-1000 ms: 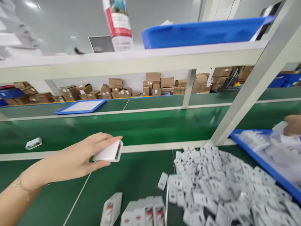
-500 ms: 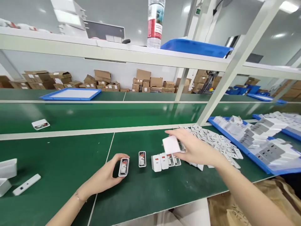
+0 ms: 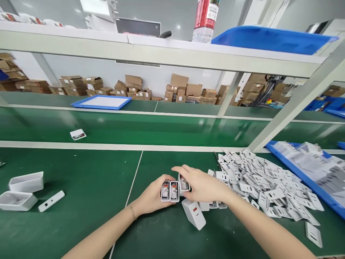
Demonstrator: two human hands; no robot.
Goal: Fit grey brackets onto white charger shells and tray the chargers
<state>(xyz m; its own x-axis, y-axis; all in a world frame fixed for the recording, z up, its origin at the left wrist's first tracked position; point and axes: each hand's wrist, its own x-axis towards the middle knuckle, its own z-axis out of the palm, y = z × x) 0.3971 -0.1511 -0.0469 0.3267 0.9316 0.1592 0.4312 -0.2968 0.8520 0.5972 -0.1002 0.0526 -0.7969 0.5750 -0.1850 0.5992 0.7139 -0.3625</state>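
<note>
My left hand [image 3: 156, 193] is closed around the side of two white charger housings [image 3: 174, 191] that stand side by side. Their tops are open, showing parts with a red piece inside. Between the fingers of my right hand [image 3: 203, 185] is another open charger housing [image 3: 183, 183], right beside that pair. Just below it a closed white charger [image 3: 194, 214] leans askew, its face bearing a red mark and a slot. More white chargers [image 3: 213, 205] stand in a row, partly hidden by my right hand and wrist.
Loose white cover plates [image 3: 258, 176] lie heaped at the right, by a blue tray [image 3: 309, 183] of white housings. Empty white housings [image 3: 27, 182] and one narrow plate [image 3: 51, 201] sit at the left. A shelf beam [image 3: 161, 54] and slanted post [image 3: 291, 109] frame the bench.
My left hand has moved right to the housing that stood alone, so two are together. My right hand has brought its housing left and down beside them. The view has shifted.
</note>
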